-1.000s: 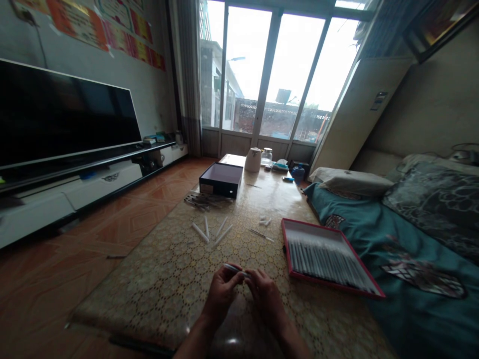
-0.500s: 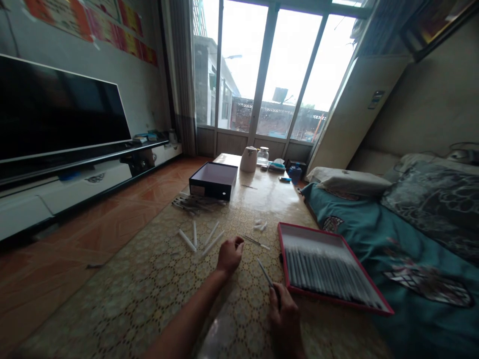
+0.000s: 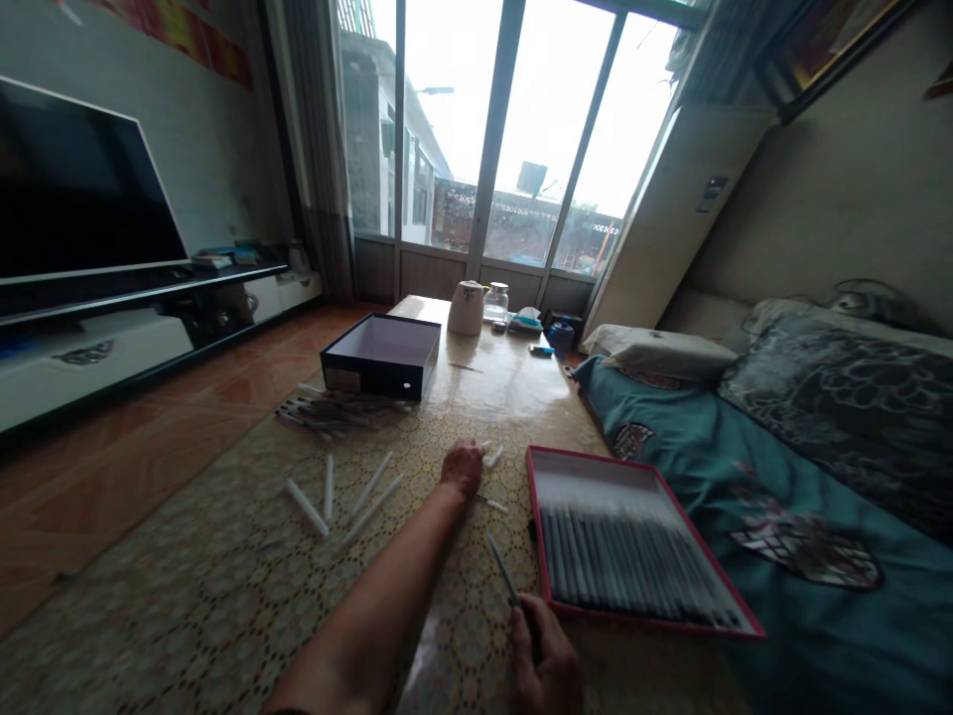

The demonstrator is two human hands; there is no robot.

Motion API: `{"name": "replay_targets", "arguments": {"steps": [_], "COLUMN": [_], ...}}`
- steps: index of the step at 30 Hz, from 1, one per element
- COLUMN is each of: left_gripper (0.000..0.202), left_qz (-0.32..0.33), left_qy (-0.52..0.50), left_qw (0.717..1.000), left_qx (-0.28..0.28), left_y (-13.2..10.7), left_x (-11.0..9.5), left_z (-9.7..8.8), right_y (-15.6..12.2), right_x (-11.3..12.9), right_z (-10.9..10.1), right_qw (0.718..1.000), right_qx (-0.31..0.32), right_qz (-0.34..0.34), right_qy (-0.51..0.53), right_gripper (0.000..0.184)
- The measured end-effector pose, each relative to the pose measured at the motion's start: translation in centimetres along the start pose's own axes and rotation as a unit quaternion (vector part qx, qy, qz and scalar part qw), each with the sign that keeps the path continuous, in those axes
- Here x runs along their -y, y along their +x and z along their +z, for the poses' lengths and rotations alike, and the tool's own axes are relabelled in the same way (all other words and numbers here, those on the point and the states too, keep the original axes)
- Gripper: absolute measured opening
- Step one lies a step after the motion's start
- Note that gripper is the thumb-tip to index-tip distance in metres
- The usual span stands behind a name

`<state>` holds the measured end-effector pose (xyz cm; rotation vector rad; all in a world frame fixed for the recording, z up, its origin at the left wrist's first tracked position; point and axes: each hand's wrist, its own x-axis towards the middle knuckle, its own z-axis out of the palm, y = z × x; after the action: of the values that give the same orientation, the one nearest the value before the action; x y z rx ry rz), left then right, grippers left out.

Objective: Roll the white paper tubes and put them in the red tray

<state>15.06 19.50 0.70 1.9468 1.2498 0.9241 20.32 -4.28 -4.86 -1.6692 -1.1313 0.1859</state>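
- Slim pointed rod (image 3: 502,573) held by right hand (image 3: 543,655), just left of the near corner of the red-rimmed tray (image 3: 596,459); narrow grip, pinched between fingers, tip tilted away.
- Left hand (image 3: 463,469) resting on the bench (image 3: 223,616), left of the tray; grip curled shut, anything inside hidden; small white pieces (image 3: 492,457) lie just beside it.
- Packed rows of grey-and-white sticks (image 3: 632,566) are laid inside the tray, filling most of it.
- Still outside the tray: five loose white tubes (image 3: 307,506) and a heap of thin sticks (image 3: 339,415), well left of it.
- Open dark box (image 3: 372,377) is placed beyond the heap, far left of the tray.
- Teal-covered bed (image 3: 819,536) is right of the tray.
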Motion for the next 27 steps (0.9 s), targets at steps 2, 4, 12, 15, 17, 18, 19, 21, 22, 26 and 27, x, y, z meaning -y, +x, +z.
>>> {"name": "replay_targets", "arguments": {"steps": [2, 4, 12, 15, 17, 18, 19, 21, 22, 26, 27], "left_gripper": [0.009, 0.01, 0.026, 0.028, 0.029, 0.029, 0.03, 0.031, 0.031, 0.031, 0.031], "left_qz": [0.0, -0.003, -0.155, -0.191, -0.199, -0.198, -0.194, -0.18, -0.171, -0.147, -0.145], "left_qy": [-0.033, -0.072, -0.336, -0.392, -0.431, -0.45, -0.467, -0.482, -0.482, -0.477, -0.477], "left_qw": [0.999, 0.997, 0.927, 0.897, 0.876, 0.865, 0.857, 0.852, 0.854, 0.861, 0.862], "left_qx": [-0.015, -0.028, -0.055, -0.074, -0.089, -0.095, -0.1, -0.1, -0.098, -0.092, -0.089], "left_y": [-1.0, -3.0, -17.3, -20.8, -22.0, -22.3, -22.5, -22.7, -22.7, -22.8, -22.8], "left_x": [-0.1, -0.1, 1.6, 2.1, 2.2, 2.3, 2.2, 2.2, 2.1, 1.8, 1.7], "left_z": [-1.0, -2.7, -9.2, -10.1, -10.4, -10.4, -10.4, -10.4, -10.4, -10.5, -10.5], "right_y": [0.2, 0.3, -0.2, -0.6, -0.9, -0.9, -0.9, -0.8, -0.7, -0.3, -0.3], "right_x": [0.4, 0.7, 2.3, 2.7, 2.7, 2.8, 2.9, 3.3, 3.7, 6.1, 6.8], "right_z": [-0.4, -0.8, -1.4, -1.4, -1.4, -1.5, -1.6, -1.8, -2.0, -2.5, -2.5], "right_qw": [1.0, 0.999, 0.992, 0.984, 0.978, 0.975, 0.972, 0.967, 0.964, 0.952, 0.949], "right_qx": [0.018, 0.04, 0.091, 0.118, 0.135, 0.143, 0.152, 0.174, 0.185, 0.228, 0.234], "right_qz": [-0.004, -0.012, -0.087, -0.123, -0.149, -0.16, -0.168, -0.179, -0.182, -0.194, -0.198], "right_qy": [0.0, -0.003, -0.023, -0.049, -0.061, -0.063, -0.062, -0.053, -0.048, -0.06, -0.07], "right_gripper": [0.032, 0.03, 0.029, 0.028, 0.027, 0.028, 0.028, 0.028, 0.028, 0.027, 0.026]}}
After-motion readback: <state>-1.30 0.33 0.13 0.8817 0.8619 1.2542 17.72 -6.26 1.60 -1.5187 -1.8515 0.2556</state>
